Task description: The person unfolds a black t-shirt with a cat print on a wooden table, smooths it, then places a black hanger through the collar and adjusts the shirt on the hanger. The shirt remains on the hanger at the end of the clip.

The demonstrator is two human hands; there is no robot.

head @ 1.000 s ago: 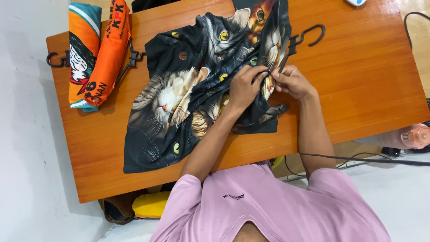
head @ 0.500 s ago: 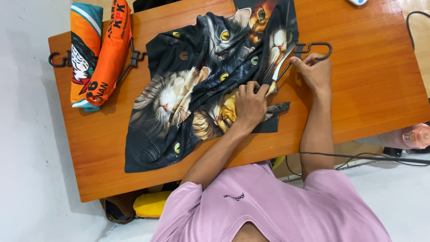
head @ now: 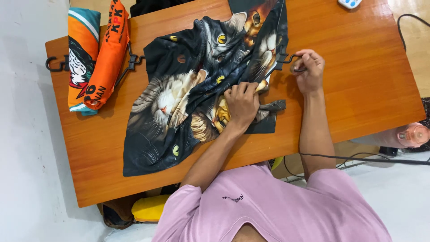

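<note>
A dark shirt (head: 188, 98) printed with cat faces lies spread out in the middle of the wooden bench (head: 367, 89), a bit bunched up near the person's hands. The left hand (head: 242, 104) lies on the shirt, fingers (head: 245, 88) close together and curled, pressing the cloth down and gripping a fold. The right hand (head: 308, 68) is just beside the shirt's right edge, fingers curled tight around the hook of a black hanger (head: 286, 58), whose other end goes under the cloth. The hanger could catch inside the shirt if it gets tugged hard, and the cloth might stretch or slide across the smooth bench if the left hand lets go. The shirt could also bunch more, since it is already wrinkled under the palm. At the far left of the bench lie two rolled shirts side by side, touching: an orange one (head: 107, 54) with dark letters, and an orange and teal one (head: 79, 58) with a picture on it. Another black hanger (head: 56, 64) pokes out next to them. A small white thing (head: 350, 3) with blue spots sits at the top edge. A pink bottle (head: 414, 134) lies below the bench on the right.
</note>
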